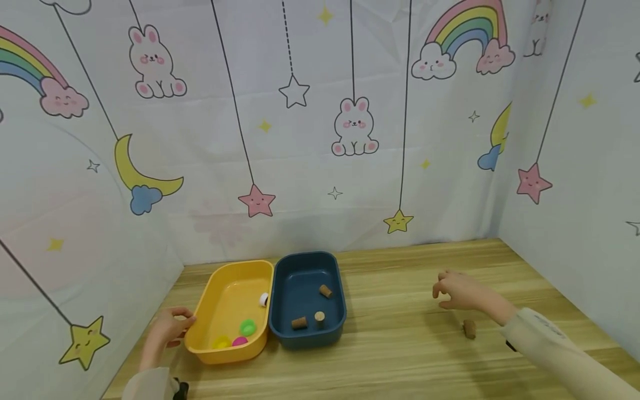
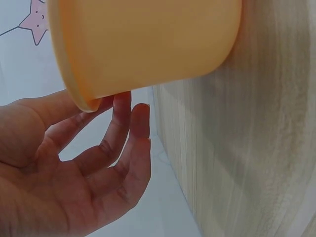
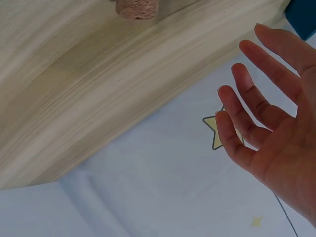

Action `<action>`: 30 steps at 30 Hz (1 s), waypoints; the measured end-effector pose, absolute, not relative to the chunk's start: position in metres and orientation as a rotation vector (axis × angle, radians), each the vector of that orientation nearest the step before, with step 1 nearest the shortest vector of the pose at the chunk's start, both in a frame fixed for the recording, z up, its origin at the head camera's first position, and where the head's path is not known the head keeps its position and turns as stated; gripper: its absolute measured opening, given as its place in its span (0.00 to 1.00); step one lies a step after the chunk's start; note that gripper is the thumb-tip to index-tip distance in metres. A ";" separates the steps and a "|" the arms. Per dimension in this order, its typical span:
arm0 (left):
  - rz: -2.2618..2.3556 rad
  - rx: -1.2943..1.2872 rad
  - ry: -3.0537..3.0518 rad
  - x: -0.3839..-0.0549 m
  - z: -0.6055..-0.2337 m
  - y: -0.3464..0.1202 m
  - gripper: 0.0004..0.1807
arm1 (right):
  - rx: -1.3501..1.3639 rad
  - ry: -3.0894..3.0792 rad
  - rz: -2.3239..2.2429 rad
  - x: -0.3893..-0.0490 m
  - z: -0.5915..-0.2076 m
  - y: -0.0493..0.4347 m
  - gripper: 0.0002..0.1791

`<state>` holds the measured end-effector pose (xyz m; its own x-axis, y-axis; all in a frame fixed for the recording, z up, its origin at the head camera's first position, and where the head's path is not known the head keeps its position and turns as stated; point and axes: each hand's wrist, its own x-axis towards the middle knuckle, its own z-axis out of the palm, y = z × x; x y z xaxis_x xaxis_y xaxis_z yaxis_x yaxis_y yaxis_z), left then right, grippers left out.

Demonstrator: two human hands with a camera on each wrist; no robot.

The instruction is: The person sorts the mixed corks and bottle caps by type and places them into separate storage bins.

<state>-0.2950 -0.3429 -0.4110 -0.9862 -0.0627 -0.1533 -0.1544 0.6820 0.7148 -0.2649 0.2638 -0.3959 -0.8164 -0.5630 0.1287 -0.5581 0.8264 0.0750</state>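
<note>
At the left, my left hand (image 1: 168, 326) pinches the rim of a yellow plastic bin (image 1: 204, 294); the left wrist view shows its fingers (image 2: 121, 118) bent at the bin's outer wall. In that bin lie green, yellow and pink bottle caps (image 1: 247, 327) and a white one. My right hand (image 1: 462, 290) hovers over the right part of the table, fingers loosely bent and holding nothing. Beneath its wrist a brown cork (image 1: 469, 329) stands on the wood; the right wrist view catches this cork (image 3: 138, 9) at the top edge.
A dark blue bin (image 1: 307, 339) stands against the yellow one, with three corks (image 1: 299, 323) inside. Both sit on a wood-grain table (image 1: 390, 355). Printed cloth walls (image 1: 310, 166) rise along the table's back and sides.
</note>
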 end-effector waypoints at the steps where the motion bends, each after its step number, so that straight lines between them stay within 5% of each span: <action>1: 1.196 -0.180 2.772 -0.295 -0.411 -0.343 0.13 | 0.875 -2.874 -0.048 -0.264 -0.397 0.266 0.08; 30: 1.181 -0.210 2.789 -0.295 -0.411 -0.343 0.10 | 0.718 -2.984 -0.047 -0.231 -0.424 0.315 0.17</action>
